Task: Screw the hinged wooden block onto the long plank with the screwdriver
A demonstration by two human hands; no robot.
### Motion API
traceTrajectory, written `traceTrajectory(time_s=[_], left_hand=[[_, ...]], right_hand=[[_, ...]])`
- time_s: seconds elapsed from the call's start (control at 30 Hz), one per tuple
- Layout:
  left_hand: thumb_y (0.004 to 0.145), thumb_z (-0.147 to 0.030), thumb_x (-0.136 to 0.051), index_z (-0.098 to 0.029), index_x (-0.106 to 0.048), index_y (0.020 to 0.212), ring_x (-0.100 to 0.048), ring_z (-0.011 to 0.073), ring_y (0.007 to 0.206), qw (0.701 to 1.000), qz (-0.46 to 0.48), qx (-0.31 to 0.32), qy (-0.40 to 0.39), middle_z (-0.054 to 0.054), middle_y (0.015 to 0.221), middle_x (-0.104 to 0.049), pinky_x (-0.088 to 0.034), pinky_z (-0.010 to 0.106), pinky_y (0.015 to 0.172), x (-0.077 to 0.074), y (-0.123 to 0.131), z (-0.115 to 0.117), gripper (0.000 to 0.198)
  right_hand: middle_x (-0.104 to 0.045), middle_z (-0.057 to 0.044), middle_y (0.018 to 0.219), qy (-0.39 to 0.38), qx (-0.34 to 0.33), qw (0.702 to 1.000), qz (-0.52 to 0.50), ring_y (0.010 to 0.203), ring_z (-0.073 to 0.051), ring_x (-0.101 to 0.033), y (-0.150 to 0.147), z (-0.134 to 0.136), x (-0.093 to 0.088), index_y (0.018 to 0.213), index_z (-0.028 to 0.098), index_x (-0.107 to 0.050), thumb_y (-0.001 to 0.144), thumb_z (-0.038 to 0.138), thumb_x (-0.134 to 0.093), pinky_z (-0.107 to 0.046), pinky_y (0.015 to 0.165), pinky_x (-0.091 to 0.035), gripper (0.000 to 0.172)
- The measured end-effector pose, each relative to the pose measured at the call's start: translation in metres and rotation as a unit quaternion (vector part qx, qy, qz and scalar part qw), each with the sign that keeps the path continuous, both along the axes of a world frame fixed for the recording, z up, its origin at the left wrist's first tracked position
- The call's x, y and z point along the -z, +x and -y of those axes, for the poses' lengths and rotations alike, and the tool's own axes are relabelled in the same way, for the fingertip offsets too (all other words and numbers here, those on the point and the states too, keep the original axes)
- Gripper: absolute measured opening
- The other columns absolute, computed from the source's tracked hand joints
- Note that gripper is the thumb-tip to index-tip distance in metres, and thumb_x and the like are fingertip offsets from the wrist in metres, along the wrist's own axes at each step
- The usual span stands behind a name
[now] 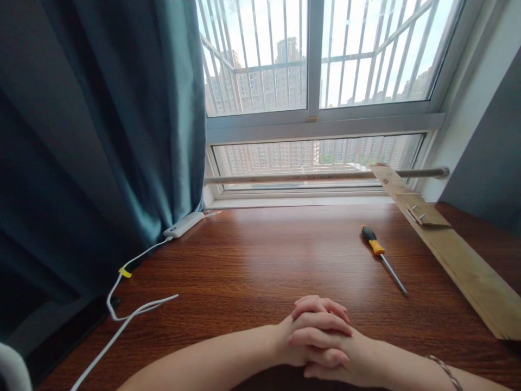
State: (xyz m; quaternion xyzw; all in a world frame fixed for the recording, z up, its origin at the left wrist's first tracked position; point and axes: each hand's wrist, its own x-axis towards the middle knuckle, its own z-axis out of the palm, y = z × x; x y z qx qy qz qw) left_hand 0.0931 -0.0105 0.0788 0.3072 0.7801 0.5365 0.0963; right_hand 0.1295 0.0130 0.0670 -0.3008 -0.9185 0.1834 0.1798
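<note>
My left hand [301, 334] and my right hand [358, 353] are clasped together at the near side of the brown wooden table [260, 260], their fingers interlaced. Both hands are closed, with no object visible in them. A screwdriver [376, 247] with a black and yellow handle lies to the right, its metal tip pointing toward me. Beyond it, a long tan board [459, 260] slants from the window rail to the right edge. A few small screws [415, 213] rest on a brown flap of that board.
A white power bank [184, 225] lies by the blue curtain [122, 119], with a white cable [130, 317] running toward me. A yellow tag [125, 273] is on the cable. The barred window [260, 130] and a metal rail [293, 177] stand behind the table.
</note>
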Motion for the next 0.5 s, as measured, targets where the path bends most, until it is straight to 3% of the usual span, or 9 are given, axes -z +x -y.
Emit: traceTrajectory(time_s=[0.23,0.5], left_hand=[[0.073,-0.032,-0.056,-0.031,-0.056,0.114,-0.050,0.0323,0.112,0.999,0.008,-0.046,0.003,0.006,0.104,-0.056,-0.056,0.029,0.056,0.005,0.008,-0.004,0.041],[0.072,-0.032,-0.059,-0.029,-0.062,0.097,-0.058,0.0235,0.093,0.998,0.032,0.023,-0.042,0.003,0.088,-0.058,-0.054,0.026,0.056,0.000,-0.007,-0.001,0.025]], right_hand=[[-0.042,-0.002,0.132,0.010,0.005,1.000,-0.008,0.123,-0.026,-0.042,-0.002,0.000,0.004,0.126,0.040,-0.052,0.074,0.040,-0.069,-0.039,0.101,-0.041,0.055],[-0.043,-0.003,0.131,0.020,-0.005,1.000,-0.018,0.124,-0.023,-0.040,-0.001,0.000,-0.005,0.123,0.037,-0.056,0.076,0.042,-0.067,-0.037,0.103,-0.039,0.049]])
